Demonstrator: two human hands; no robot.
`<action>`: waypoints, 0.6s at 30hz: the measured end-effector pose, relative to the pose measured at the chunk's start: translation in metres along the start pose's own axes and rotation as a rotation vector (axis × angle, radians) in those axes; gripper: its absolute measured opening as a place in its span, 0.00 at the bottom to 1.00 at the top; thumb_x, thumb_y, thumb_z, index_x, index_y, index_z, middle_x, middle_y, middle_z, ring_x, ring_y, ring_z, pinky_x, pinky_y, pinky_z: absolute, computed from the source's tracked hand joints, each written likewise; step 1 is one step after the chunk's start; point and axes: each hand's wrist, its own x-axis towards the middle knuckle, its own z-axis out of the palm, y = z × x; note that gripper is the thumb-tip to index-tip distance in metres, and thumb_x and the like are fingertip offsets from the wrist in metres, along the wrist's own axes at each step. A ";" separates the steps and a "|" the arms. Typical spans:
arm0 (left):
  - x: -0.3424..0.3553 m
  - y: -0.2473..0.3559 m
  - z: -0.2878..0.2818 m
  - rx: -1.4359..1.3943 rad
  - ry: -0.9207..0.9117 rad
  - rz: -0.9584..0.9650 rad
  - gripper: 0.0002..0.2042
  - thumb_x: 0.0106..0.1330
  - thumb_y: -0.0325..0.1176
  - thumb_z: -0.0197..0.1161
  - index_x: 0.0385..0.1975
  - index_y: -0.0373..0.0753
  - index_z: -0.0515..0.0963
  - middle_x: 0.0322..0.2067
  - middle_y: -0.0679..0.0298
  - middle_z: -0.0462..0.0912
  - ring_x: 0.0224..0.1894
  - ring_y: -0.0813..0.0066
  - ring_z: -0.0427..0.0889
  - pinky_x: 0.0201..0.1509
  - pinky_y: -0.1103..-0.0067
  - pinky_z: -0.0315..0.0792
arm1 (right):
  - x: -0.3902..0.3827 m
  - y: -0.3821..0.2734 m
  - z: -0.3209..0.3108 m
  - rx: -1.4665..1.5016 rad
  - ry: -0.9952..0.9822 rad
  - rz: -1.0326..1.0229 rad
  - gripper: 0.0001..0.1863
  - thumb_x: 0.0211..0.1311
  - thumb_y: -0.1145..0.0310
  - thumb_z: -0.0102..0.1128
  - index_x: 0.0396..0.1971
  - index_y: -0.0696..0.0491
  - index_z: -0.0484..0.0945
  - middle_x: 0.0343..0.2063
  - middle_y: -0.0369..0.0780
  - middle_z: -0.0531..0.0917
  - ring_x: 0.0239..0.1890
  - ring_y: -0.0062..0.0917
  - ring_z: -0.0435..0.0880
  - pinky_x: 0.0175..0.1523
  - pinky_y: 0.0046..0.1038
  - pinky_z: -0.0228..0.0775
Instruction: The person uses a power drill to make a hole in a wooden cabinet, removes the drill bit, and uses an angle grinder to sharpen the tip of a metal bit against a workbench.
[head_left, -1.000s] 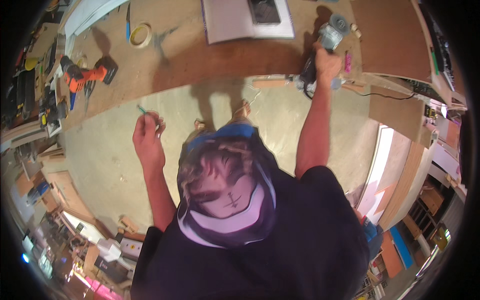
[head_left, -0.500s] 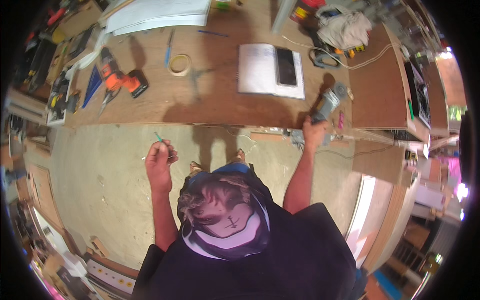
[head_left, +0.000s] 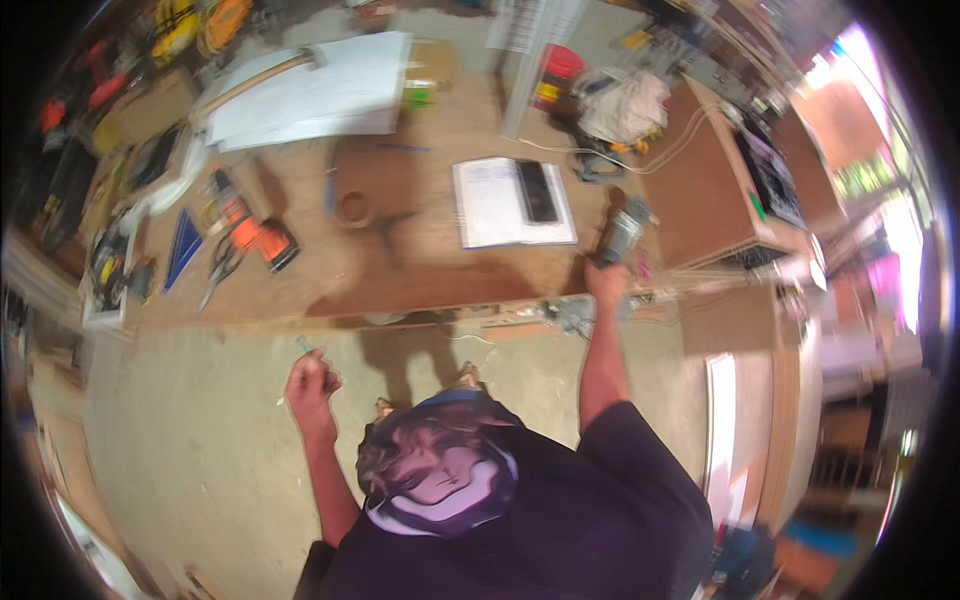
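My left hand (head_left: 312, 384) is closed around a small green pencil (head_left: 303, 344), held over the bare floor in front of a wooden workbench (head_left: 420, 280). My right hand (head_left: 604, 281) reaches up to the bench's front edge and grips a grey hand-held power tool (head_left: 626, 229) that stands on the bench top. The tool's cord trails near the bench edge. My head and dark shirt fill the lower middle of the view.
On the bench lie an open notebook (head_left: 492, 203) with a black phone (head_left: 537, 191), a tape roll (head_left: 352, 208), an orange drill (head_left: 252, 226), a blue triangle square (head_left: 183, 246), pliers (head_left: 218, 276) and white sheets (head_left: 312, 86). A brown board box (head_left: 706, 190) stands right.
The view has swung so more of the bench shows and it sits lower in the picture. Both hands keep their holds; the left hand has drifted right, nearer the bench.
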 end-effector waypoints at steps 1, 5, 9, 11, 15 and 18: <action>0.004 0.000 0.004 0.006 -0.023 0.014 0.13 0.78 0.36 0.62 0.52 0.33 0.80 0.39 0.67 0.83 0.34 0.82 0.79 0.41 0.79 0.78 | 0.015 0.025 0.004 -0.097 0.035 -0.077 0.40 0.48 0.41 0.77 0.44 0.66 0.84 0.45 0.60 0.87 0.54 0.50 0.88 0.57 0.49 0.81; 0.008 0.025 -0.010 -0.100 -0.098 0.068 0.15 0.81 0.36 0.58 0.58 0.35 0.80 0.40 0.65 0.85 0.39 0.78 0.85 0.46 0.77 0.81 | -0.055 -0.003 -0.025 -0.355 0.089 -0.080 0.52 0.50 0.30 0.71 0.60 0.61 0.70 0.55 0.52 0.81 0.57 0.54 0.82 0.54 0.57 0.78; 0.006 0.038 -0.038 -0.149 0.003 0.046 0.14 0.81 0.39 0.59 0.56 0.38 0.81 0.38 0.68 0.84 0.38 0.79 0.84 0.46 0.76 0.82 | -0.120 -0.035 -0.032 -0.355 0.509 -0.440 0.38 0.57 0.46 0.70 0.60 0.58 0.73 0.53 0.54 0.80 0.55 0.52 0.79 0.56 0.52 0.72; 0.001 0.031 -0.042 -0.176 0.057 0.039 0.13 0.80 0.40 0.60 0.54 0.38 0.81 0.37 0.68 0.85 0.38 0.79 0.84 0.45 0.76 0.82 | -0.134 -0.052 -0.032 -0.115 0.383 -0.573 0.36 0.61 0.51 0.68 0.63 0.59 0.73 0.56 0.56 0.78 0.59 0.54 0.77 0.60 0.50 0.70; 0.003 0.026 -0.067 -0.223 0.119 0.052 0.11 0.77 0.37 0.65 0.51 0.39 0.81 0.36 0.69 0.86 0.37 0.79 0.85 0.45 0.76 0.82 | -0.238 -0.114 -0.017 0.475 -0.126 -0.817 0.20 0.65 0.65 0.69 0.52 0.60 0.81 0.45 0.50 0.86 0.48 0.43 0.85 0.54 0.41 0.77; 0.004 0.038 -0.090 -0.277 0.134 0.078 0.12 0.77 0.37 0.66 0.51 0.38 0.82 0.39 0.67 0.88 0.39 0.80 0.85 0.45 0.78 0.80 | -0.351 -0.191 -0.037 0.795 -0.747 -0.903 0.14 0.70 0.70 0.67 0.51 0.60 0.83 0.40 0.42 0.89 0.41 0.25 0.87 0.48 0.28 0.79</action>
